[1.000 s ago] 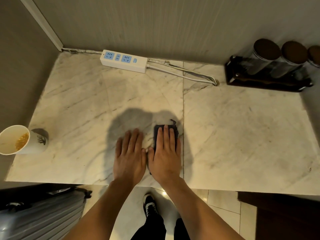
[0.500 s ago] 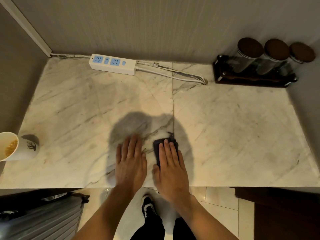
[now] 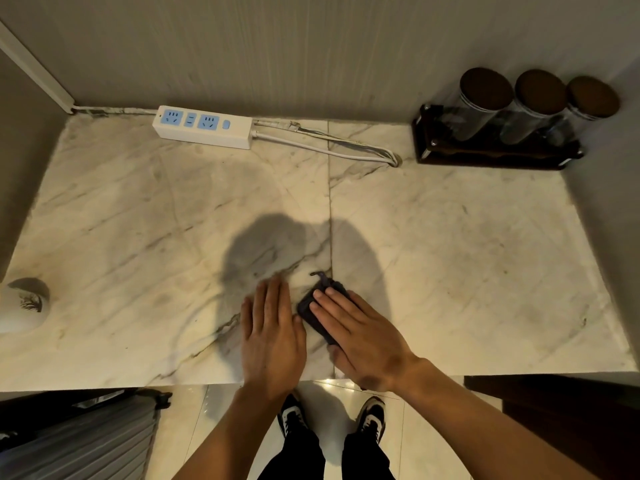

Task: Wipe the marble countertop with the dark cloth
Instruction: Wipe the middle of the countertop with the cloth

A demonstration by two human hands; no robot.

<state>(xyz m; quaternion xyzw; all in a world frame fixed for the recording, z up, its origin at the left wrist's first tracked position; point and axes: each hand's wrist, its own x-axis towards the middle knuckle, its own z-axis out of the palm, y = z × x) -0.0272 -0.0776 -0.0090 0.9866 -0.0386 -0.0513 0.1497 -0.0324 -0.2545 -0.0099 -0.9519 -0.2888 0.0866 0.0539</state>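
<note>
Already the right hand [image 3: 360, 336] lies flat, fingers spread, pressing the folded dark cloth [image 3: 320, 311] onto the desk [image 3: 467, 258] just beside its centre seam, long axis slanting up-left, while the left hand [image 3: 272, 336] rests open-palmed just left of it.

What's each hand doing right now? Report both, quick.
Left hand: open, flat on the marble countertop, holding nothing.
Right hand: open, fingers flat, pressing the dark cloth onto the countertop.
</note>
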